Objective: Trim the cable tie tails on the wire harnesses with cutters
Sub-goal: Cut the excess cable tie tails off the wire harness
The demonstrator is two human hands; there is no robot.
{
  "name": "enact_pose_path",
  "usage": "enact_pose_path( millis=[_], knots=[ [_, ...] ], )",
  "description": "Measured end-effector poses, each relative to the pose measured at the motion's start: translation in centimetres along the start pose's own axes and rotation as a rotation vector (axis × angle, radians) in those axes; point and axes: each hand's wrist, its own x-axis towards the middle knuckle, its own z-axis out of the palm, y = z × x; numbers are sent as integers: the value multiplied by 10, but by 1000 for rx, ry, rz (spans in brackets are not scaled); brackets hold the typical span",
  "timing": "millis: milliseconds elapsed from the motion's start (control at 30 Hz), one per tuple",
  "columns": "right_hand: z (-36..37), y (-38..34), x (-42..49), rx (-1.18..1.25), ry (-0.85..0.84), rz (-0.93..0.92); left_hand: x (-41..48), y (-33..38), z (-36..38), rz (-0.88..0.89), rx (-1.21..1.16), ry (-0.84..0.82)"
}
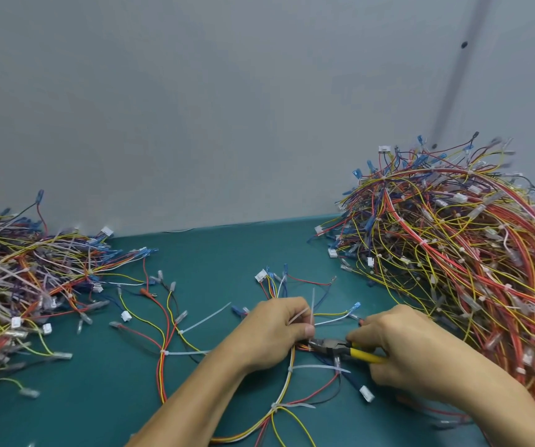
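A wire harness [287, 387] of red, yellow and white wires lies on the green table in front of me. My left hand [274, 332] pinches a white cable tie tail [312, 306] that stands up from the bundle. My right hand [401, 346] grips the yellow-handled cutters [345, 348], whose dark jaws point left at the bundle just below my left thumb. Two more ties with long tails, one [319, 368] and another [292, 406], sit lower on the same harness.
A second harness [166, 333] with untrimmed tie tails lies to the left on the green table [214, 259]. A big heap of harnesses [459, 253] fills the right side, another heap [18, 285] the left. A grey wall stands behind.
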Motion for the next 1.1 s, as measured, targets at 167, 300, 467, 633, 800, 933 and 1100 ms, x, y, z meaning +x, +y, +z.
enact_pose_path(
  millis=[167, 300, 467, 633, 800, 933, 1100],
  knots=[
    [-1, -6, -2, -9, 16, 5, -1, 2, -1, -11, -25, -1],
    [-1, -8, -1, 7, 47, 12, -9, 0, -4, -76, -374, 33],
    [-8, -3, -2, 93, 184, 9, -23, -1, -11, -237, -1081, 151],
    [-8, -6, -4, 127, 221, -1, -46, 3, -17, -305, -1361, 92],
    [-10, -8, -6, 166, 258, -13, -64, 8, -7, -171, -527, 191],
    [-9, -9, -7, 176, 256, -5, -71, 14, 7, -73, 20, 199],
    [-8, -13, -9, 166, 258, -16, -66, 10, 14, -123, 56, 311]
  ],
)
